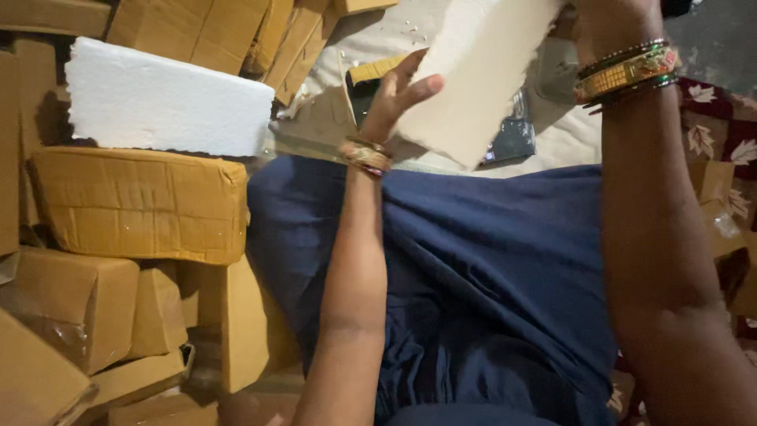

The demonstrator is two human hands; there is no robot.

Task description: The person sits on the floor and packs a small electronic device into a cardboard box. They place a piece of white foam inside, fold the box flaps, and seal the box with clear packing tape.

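A white foam slab (473,75) is held up at a tilt in front of me, above my lap in dark blue cloth (489,260). My left hand (398,91) presses against the slab's lower left edge, fingers spread and thumb behind it. A beaded bangle sits on that wrist. My right hand (611,24) grips the slab's upper right edge at the top of the view. Its fingers are mostly hidden, and gold and green bangles (627,71) ring the wrist.
A second white foam block (169,99) lies on a stack of brown taped cardboard boxes (138,201) that fills the left side. More boxes lean at the top. A black packet (512,138) lies on a pale sheet, and a maroon leaf-patterned cloth (717,130) is at the right.
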